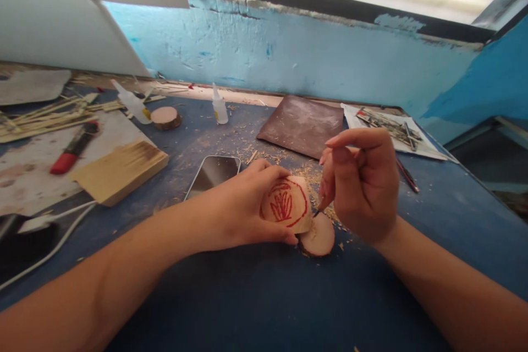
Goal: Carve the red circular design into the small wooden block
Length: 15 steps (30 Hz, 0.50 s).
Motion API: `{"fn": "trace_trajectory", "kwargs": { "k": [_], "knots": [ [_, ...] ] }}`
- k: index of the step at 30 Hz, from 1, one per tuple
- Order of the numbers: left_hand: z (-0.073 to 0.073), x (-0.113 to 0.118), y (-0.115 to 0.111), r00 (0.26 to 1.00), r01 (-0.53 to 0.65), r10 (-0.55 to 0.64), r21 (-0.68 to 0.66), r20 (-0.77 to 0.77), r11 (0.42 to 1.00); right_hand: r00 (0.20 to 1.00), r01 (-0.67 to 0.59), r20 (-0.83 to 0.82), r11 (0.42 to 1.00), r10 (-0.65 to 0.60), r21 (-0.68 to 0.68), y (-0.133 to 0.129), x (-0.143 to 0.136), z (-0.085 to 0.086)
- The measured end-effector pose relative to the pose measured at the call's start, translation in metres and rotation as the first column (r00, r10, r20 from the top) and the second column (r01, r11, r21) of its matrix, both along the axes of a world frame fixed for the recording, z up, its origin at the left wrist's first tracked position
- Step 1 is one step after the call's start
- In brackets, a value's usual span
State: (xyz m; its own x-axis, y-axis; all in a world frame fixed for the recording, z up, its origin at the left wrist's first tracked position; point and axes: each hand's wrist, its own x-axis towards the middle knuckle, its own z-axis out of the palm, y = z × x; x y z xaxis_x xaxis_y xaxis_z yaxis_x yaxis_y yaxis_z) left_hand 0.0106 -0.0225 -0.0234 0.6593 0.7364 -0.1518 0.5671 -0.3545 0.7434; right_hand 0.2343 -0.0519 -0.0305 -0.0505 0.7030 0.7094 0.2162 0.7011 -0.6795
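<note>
My left hand (264, 206) is closed around the edge of a pale wood piece (297, 206), thumb below and fingers above. A red ring with a leaf-like figure inside is drawn on its upward face. Beneath its right edge lies a round wood slice (324, 237) with bark around it and shavings on top. My right hand (363, 184) is pinched just right of the wood piece. From its fingers a thin dark tool tip (317, 212) pokes out close to the piece's lower right edge; the hand hides the rest of the tool.
Shavings (311, 170) surround a phone (212, 171) and a brown sheet (305, 124). Glue bottles (220, 107), another wood slice (165, 117), a wooden block (124, 171) and a red-black marker (74, 148) are left. A pencil (407, 176) lies right, near tools on paper (429, 146).
</note>
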Motion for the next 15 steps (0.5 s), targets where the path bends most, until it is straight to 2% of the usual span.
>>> {"fn": "trace_trajectory", "kwargs": {
  "k": [4, 9, 15],
  "knots": [
    [-0.002, 0.002, -0.001, 0.999, 0.04, -0.04, 0.027, 0.002, 0.999, 0.997, -0.057, 0.047, 0.998, 0.057, -0.007, -0.005, 0.0, -0.003],
    [0.0, 0.003, -0.002, 0.997, 0.076, -0.077, 0.062, 0.014, 0.995, 0.979, -0.199, -0.044, 0.979, 0.2, 0.041, -0.01, -0.005, 0.004],
    [0.001, 0.004, -0.003, 0.996, 0.079, -0.08, 0.047, 0.026, 0.996, 0.988, -0.151, 0.004, 0.988, 0.151, -0.04, -0.015, -0.004, 0.004]
  ]
}}
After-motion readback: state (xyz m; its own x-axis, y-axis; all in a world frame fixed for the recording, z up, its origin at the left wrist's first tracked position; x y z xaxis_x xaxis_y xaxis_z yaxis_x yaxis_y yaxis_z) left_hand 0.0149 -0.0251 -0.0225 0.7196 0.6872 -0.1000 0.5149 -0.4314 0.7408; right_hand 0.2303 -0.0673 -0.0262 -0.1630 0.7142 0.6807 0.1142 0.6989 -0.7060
